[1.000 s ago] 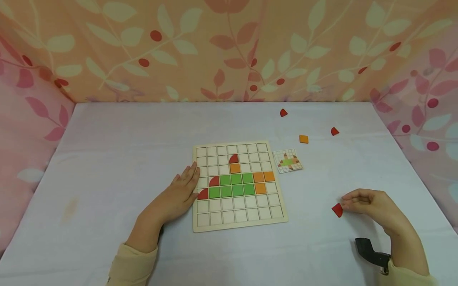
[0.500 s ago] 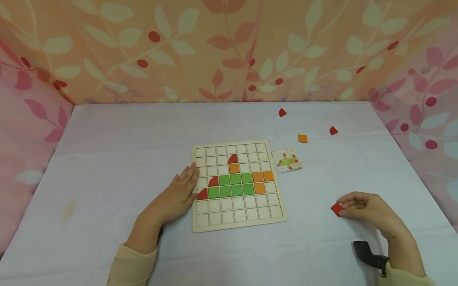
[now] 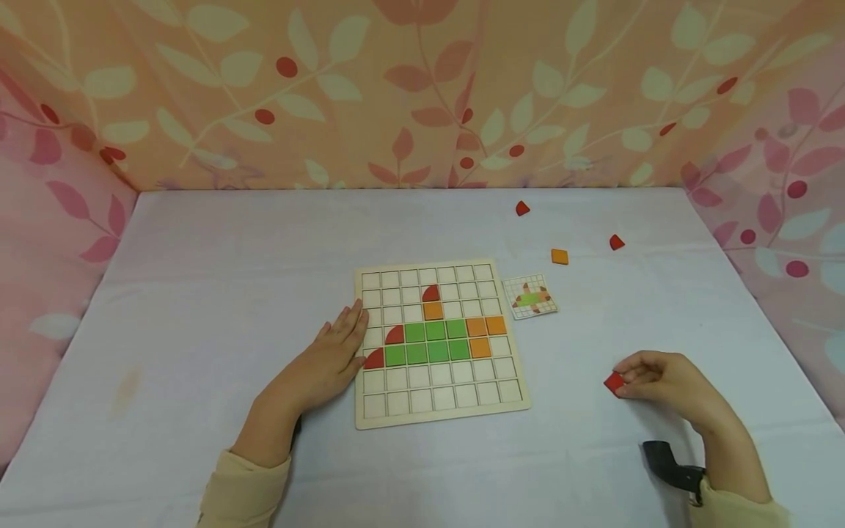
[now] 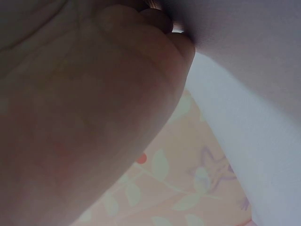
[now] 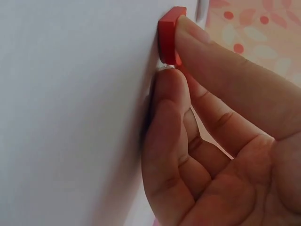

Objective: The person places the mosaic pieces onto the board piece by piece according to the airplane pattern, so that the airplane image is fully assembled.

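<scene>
My right hand (image 3: pixel 663 385) pinches a red quarter-round tile (image 3: pixel 614 383) between thumb and fingers, low over the white cloth to the right of the board. In the right wrist view the thumb lies on the red tile (image 5: pixel 168 40), and the other fingers curl beneath. My left hand (image 3: pixel 326 359) rests with straight fingers at the left edge of the wooden grid board (image 3: pixel 442 416). On the board lie green square tiles (image 3: pixel 437 342), orange square tiles (image 3: pixel 480 347) and red quarter-round tiles (image 3: pixel 394 335). The left wrist view is mostly filled by the left palm (image 4: pixel 94 117).
A small pattern card (image 3: pixel 531 296) lies by the board's right edge. Beyond it are a loose orange square tile (image 3: pixel 560 257) and two red quarter-round tiles, one far back (image 3: pixel 522 208), one farther right (image 3: pixel 617 242). Floral curtains (image 3: pixel 422 95) border the white-covered table.
My right hand has taken hold of the red tile, which has turned and shifted slightly left with it. The left hand has stayed at the board's edge.
</scene>
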`<action>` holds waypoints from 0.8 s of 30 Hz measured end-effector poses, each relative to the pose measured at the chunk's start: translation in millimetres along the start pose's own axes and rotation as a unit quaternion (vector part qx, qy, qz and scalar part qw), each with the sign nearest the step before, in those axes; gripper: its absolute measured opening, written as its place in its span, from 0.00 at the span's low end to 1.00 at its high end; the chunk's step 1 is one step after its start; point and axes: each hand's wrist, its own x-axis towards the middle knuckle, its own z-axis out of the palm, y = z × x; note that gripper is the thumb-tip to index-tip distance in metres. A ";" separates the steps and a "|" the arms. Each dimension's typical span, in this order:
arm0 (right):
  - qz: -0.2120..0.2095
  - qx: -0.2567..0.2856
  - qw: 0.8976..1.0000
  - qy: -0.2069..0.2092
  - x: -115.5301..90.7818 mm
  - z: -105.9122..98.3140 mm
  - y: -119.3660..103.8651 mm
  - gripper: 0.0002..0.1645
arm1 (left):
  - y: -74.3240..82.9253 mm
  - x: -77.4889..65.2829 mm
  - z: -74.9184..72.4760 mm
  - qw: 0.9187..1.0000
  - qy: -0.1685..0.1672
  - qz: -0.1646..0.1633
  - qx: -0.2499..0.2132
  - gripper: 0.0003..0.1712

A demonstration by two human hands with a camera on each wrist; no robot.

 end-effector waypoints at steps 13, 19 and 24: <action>-0.031 0.016 0.999 0.002 13.1 9.9 -18.7 0.17 | 2.0 -0.2 -2.0 1.000 -0.004 -0.004 -0.005 0.37; -0.043 0.016 0.999 0.002 18.8 12.1 -27.0 0.15 | 2.5 -1.0 -3.2 1.000 -0.004 0.001 -0.010 0.36; -0.058 0.013 0.998 0.019 25.3 15.8 -35.1 0.15 | 2.8 -1.5 -3.7 1.000 -0.003 0.002 -0.009 0.36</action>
